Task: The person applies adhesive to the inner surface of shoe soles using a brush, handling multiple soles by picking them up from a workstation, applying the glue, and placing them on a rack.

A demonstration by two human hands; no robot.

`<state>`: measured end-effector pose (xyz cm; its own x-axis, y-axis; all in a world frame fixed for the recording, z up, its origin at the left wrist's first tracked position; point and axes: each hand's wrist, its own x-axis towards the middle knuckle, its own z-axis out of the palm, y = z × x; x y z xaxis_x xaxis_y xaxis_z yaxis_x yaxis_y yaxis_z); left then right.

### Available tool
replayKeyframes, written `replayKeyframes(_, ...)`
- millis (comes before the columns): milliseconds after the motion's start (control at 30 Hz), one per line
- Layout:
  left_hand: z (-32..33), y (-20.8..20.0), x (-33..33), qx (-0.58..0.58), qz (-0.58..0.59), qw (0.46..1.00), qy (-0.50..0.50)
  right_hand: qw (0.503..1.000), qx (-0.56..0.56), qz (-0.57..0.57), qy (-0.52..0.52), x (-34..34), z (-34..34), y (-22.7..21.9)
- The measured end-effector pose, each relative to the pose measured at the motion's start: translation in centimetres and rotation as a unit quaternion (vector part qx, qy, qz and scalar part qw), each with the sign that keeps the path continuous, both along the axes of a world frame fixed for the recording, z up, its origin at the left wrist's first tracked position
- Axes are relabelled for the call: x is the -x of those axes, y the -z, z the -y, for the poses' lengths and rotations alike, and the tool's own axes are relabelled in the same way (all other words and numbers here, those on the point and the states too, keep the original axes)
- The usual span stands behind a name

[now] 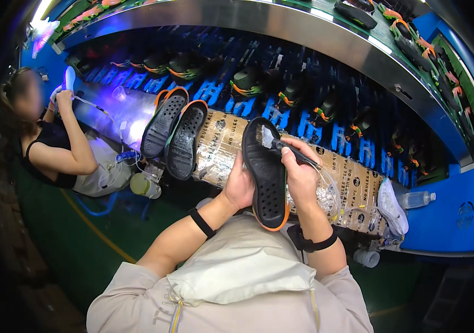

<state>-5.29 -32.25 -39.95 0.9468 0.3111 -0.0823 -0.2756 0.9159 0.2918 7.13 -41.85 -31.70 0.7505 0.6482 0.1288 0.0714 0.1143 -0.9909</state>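
A black shoe sole [270,191] with an orange edge at its near end and several small holes stands tilted in front of me. My left hand [241,183] grips it along its left side. My right hand [302,171] is closed round the dark handle of a glue brush [268,136], from which a thin clear tube trails. The brush's pale bristles touch the inner face of the sole near its far end. Left of it, two similar black soles with orange edges, one [187,141] nearer and one [165,123] behind, rest on the bench.
Brown printed wrapping covers the bench [220,145]. Behind it runs a rack of blue holders [209,91] carrying several shoes. A conveyor [353,39] arches above. To the right lie a white cloth [392,206] and a clear bottle [419,200]. A co-worker [54,133] sits at left.
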Motion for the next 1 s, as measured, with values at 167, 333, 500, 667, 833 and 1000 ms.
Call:
replayKeyframes(167,-0.2,0.1,-0.2,0.018,0.050,0.998,0.022,0.996,-0.002,0.077,0.036,0.3,-0.8,0.7)
replayKeyframes(333,0.4,-0.1,-0.4,-0.043,-0.045,0.998,-0.012,0.994,0.021,0.096,0.038,1.8,-1.3,0.8)
replayKeyframes(500,-1.2,1.2,-0.5,-0.060,-0.002,0.998,-0.030,0.967,0.070,0.235,-0.070,1.9,1.2,-1.0)
replayKeyframes(667,-2.9,1.2,-0.3,-0.056,0.064,0.996,0.019,0.885,0.205,0.322,-0.266,-0.4,4.9,-6.8)
replayKeyframes(833,-1.1,-1.3,-0.5,-0.023,0.015,1.000,-0.010,0.980,0.091,0.171,-0.053,0.0,1.9,-5.7)
replayKeyframes(1000,-0.1,-1.4,0.3,-0.150,-0.065,0.986,-0.036,0.947,-0.047,0.312,-0.052,1.1,0.1,-2.7)
